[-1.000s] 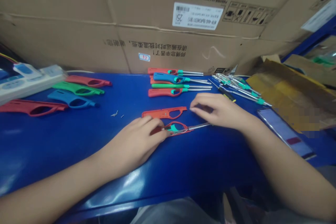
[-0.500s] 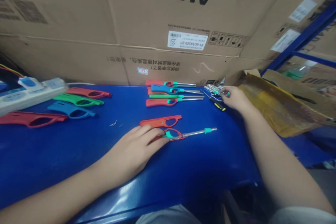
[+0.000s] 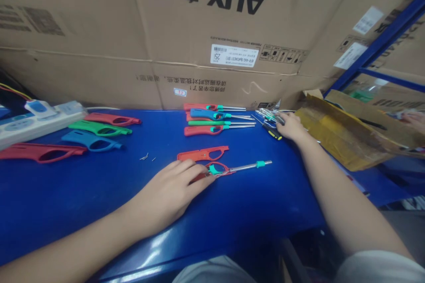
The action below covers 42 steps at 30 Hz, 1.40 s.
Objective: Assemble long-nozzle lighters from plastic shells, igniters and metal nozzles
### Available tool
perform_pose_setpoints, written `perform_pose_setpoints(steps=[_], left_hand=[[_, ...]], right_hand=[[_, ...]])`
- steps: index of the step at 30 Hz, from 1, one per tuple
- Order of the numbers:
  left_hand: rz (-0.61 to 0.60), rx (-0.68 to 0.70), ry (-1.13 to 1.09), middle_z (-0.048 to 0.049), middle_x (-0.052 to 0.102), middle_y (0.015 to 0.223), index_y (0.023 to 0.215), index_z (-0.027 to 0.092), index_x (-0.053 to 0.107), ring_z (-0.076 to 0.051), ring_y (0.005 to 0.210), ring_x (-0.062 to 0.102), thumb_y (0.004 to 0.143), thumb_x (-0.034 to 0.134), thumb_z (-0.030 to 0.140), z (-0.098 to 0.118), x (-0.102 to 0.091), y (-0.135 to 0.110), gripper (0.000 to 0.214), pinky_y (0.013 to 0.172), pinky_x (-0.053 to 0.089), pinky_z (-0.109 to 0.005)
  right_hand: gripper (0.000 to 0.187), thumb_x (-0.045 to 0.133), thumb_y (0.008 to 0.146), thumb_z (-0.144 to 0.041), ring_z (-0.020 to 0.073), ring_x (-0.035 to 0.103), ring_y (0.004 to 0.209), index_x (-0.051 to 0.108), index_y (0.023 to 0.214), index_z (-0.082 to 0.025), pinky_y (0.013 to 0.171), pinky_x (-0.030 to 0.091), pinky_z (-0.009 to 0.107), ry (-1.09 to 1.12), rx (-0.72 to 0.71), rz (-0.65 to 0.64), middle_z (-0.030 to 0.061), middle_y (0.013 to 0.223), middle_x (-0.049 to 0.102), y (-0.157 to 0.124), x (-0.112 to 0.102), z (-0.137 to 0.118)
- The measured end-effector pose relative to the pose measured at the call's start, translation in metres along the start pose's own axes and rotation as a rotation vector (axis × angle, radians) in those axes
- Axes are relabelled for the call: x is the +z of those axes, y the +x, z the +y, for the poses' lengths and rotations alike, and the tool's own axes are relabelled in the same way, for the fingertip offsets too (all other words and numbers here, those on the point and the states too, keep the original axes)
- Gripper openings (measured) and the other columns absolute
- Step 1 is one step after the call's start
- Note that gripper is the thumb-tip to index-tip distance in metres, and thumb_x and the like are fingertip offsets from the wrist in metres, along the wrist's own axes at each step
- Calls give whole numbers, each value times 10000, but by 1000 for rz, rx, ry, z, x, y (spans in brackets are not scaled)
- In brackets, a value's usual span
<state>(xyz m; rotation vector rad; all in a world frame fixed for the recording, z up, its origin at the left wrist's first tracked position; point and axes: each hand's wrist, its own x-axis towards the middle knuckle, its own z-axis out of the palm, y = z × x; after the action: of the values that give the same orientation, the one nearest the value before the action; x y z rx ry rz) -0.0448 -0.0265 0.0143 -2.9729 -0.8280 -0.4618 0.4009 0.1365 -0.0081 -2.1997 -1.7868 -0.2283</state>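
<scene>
My left hand [image 3: 172, 190] lies on the blue table [image 3: 99, 185], its fingers closed down over the handle end of a half-built red lighter [image 3: 232, 169] with a teal trigger and a metal tube. A loose red handle shell [image 3: 202, 154] lies just behind it. My right hand [image 3: 290, 126] is stretched out to the far right, fingers curled on a pile of metal tubes with teal tips [image 3: 268, 116]. A small black and yellow screwdriver [image 3: 272, 132] lies right by that hand.
Several finished lighters [image 3: 215, 119] lie in a row at the back middle. Red, green and blue handle shells [image 3: 96, 130] lie at the left by a white power strip [image 3: 36, 119]. Big cardboard boxes [image 3: 199, 31] wall the back; brown cardboard [image 3: 345, 132] sits right. Tiny screws [image 3: 146, 157] lie mid-table.
My right hand left the lighter's tube and reached back right to the pile of metal tubes. The view tilted up. My left hand stayed on the red lighter.
</scene>
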Motion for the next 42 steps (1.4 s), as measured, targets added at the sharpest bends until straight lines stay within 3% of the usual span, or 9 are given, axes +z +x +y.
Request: perform_pose_setpoints(steps=[7,17,32,42], left_hand=[[45,6,-14,-80,686,1225,1368,216,586,-240,1072,609,1045,442,131,-1,2,1,364,844,484,-373],[80,3,-3,-64,710,1132,1312,225,630,-222,984,637,1044,439,137,-1,1,1,341,804,502,-355],[79,-38,-38,-53,728,1084,1285,240,658,-228,946,689,1041,414,139,-5,5,1,359,783,562,-368],[75,-55,-83,-50,724,1097,1281,239,648,-228,940,705,1037,424,131,-5,5,1,349,776,582,-366]], right_hand=[[338,632,1008,-373,236,653,1125,630,1295,-195,953,575,457,52,-69,-10,106,1334,630,2,3,2],[329,632,1009,-365,242,647,1150,636,1289,-193,976,564,470,186,-322,-89,107,1346,628,4,-1,-11],[373,645,1000,-374,238,665,1099,614,1313,-175,923,587,454,271,-120,-92,105,1306,639,3,0,-12],[358,638,1004,-377,238,660,1109,622,1305,-183,934,582,454,251,-6,-194,105,1318,636,1,-8,-18]])
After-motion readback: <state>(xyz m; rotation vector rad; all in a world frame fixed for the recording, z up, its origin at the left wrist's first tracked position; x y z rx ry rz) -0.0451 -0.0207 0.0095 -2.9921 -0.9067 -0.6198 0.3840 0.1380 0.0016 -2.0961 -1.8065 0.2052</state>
